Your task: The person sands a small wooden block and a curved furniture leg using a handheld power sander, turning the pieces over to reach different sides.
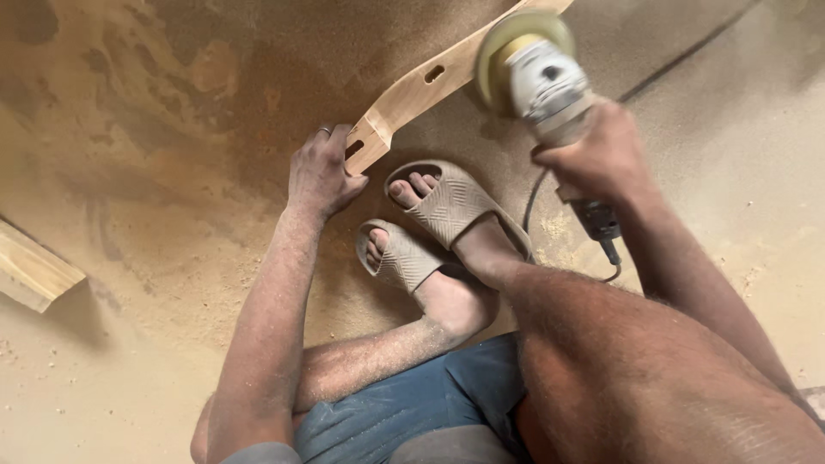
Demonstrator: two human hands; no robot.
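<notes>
Sawdust-covered floor all around. Curved wooden piece with slots, slanting up just beyond the sandalled feet; stiff, fairly light by the look, dusty and probably slippery, best gripped at its blocky near end. Left hand clamped there. Right hand closed round a corded disc sander, beside the piece's upper stretch.

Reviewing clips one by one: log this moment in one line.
left hand: grips wooden piece end | right hand: holds angle grinder at wood | floor: sawdust
</notes>
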